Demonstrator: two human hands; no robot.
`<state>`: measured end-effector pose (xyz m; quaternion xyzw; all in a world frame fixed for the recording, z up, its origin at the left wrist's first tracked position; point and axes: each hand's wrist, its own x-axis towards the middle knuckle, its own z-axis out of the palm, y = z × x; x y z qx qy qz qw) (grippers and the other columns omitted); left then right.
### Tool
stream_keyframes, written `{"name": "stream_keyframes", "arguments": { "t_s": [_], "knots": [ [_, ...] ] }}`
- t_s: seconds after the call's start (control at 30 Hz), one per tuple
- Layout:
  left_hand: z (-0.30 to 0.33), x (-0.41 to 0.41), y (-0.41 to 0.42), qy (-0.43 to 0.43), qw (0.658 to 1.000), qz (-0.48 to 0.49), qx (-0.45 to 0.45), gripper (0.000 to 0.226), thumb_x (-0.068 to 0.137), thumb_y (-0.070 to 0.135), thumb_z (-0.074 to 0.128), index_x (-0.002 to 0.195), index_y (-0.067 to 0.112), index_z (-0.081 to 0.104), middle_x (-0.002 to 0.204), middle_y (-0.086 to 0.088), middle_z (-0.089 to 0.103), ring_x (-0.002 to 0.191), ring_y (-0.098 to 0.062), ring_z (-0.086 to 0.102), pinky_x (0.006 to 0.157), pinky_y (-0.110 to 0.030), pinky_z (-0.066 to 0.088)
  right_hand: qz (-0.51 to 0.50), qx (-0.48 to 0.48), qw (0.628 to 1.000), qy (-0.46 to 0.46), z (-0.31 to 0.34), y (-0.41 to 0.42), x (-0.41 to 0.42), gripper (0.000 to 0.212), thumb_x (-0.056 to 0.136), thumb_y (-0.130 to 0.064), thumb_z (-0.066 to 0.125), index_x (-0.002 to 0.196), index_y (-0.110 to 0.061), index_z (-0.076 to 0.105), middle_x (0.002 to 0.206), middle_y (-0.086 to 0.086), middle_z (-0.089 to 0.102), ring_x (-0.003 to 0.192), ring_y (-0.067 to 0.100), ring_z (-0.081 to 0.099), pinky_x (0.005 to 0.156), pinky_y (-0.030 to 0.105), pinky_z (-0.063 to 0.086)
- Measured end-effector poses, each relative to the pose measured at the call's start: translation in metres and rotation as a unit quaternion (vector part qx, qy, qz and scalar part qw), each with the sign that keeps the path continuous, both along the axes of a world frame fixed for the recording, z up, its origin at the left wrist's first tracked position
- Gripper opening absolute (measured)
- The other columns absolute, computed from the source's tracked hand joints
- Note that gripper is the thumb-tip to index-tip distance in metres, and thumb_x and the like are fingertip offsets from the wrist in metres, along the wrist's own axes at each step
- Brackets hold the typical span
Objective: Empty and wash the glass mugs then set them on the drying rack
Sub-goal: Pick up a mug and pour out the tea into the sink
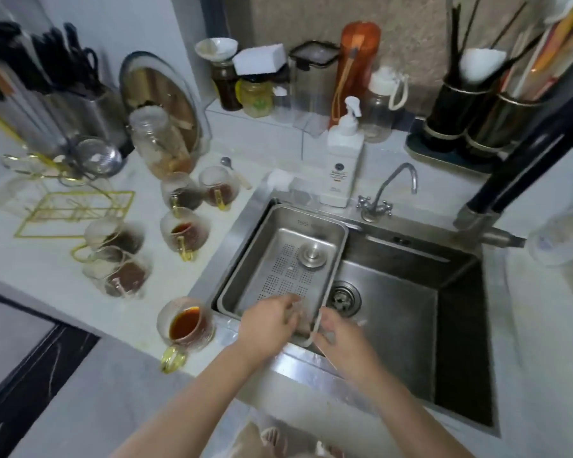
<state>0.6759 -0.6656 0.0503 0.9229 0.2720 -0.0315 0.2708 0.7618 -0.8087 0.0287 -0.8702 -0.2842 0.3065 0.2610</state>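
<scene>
From my head camera I look down at the steel sink [407, 312], where a perforated metal drain tray [278, 259] sits in the left half with a round steel stopper [312, 256] lying on its holes. My left hand [272, 320] and my right hand [339, 337] meet over the tray's near right corner, both curled around a glass mug [300, 317] that shows only as a blurred clear shape between them; my left fingers wrap its left side and my right fingers cup its right side, so both hands are closed on it, though I cannot tell whether anything is left inside. On the white counter [47, 279] to the left, six more glass mugs with gold handles stand with dark tea in them: the nearest mug [184, 322] sits just beside the sink's front left corner, a pair of mugs [118, 259] stands further left, a single mug [182, 231] is behind the nearest one, and two rear mugs [199, 190] stand close together near a large glass jar [159, 140]. The gold wire drying rack [76, 209] stands at the left, behind the pair of mugs. At the sink's back edge stand a white soap bottle [341, 163] and a small tap [387, 193].
</scene>
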Motion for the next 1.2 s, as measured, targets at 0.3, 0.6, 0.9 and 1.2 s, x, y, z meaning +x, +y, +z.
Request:
{"name": "stream_keyframes", "arguments": {
  "t_s": [0.3, 0.6, 0.9, 1.2],
  "knots": [
    [0.020, -0.075, 0.077, -0.041, 0.990, 0.111, 0.075, 0.043, 0.092, 0.038, 0.053, 0.132, 0.027, 0.050, 0.132, 0.005, 0.055, 0.125, -0.014, 0.044, 0.101, -0.028, 0.037, 0.184, 0.015, 0.983, -0.002, -0.013, 0.088, -0.030, 0.059, 0.086, -0.038, 0.061, 0.139, -0.021, 0.041, 0.129, 0.003, 0.060, 0.120, 0.019, 0.056, 0.099, 0.028, 0.043],
    [0.003, -0.134, 0.126, 0.040, 0.984, 0.174, -0.020, 0.069, 0.086, 0.048, 0.058, 0.144, 0.023, 0.030, 0.147, -0.001, 0.038, 0.135, -0.020, 0.034, 0.110, -0.032, 0.028, 0.279, 0.038, 0.959, -0.009, -0.011, 0.149, -0.066, 0.074, 0.085, -0.032, 0.065, 0.146, -0.017, 0.026, 0.148, 0.001, 0.035, 0.135, 0.021, 0.038, 0.109, 0.033, 0.035],
    [-0.014, -0.141, 0.134, 0.030, 0.979, 0.177, -0.094, 0.068, 0.087, 0.045, 0.058, 0.144, 0.022, 0.030, 0.142, -0.003, 0.046, 0.127, -0.019, 0.046, 0.104, -0.028, 0.035, 0.251, 0.065, 0.964, 0.063, -0.022, 0.172, -0.087, 0.085, 0.078, -0.033, 0.075, 0.145, -0.025, 0.022, 0.142, -0.008, 0.039, 0.133, 0.014, 0.039, 0.107, 0.027, 0.036],
    [-0.001, -0.099, 0.136, -0.032, 0.988, 0.080, -0.130, 0.061, 0.089, 0.042, 0.057, 0.142, 0.028, 0.032, 0.132, 0.006, 0.053, 0.119, -0.014, 0.052, 0.101, -0.028, 0.039, 0.110, 0.123, 0.979, 0.121, -0.026, 0.149, -0.068, 0.099, 0.066, -0.037, 0.082, 0.145, -0.036, 0.021, 0.143, -0.010, 0.038, 0.127, 0.008, 0.044, 0.106, 0.037, 0.043]
  ]
}}
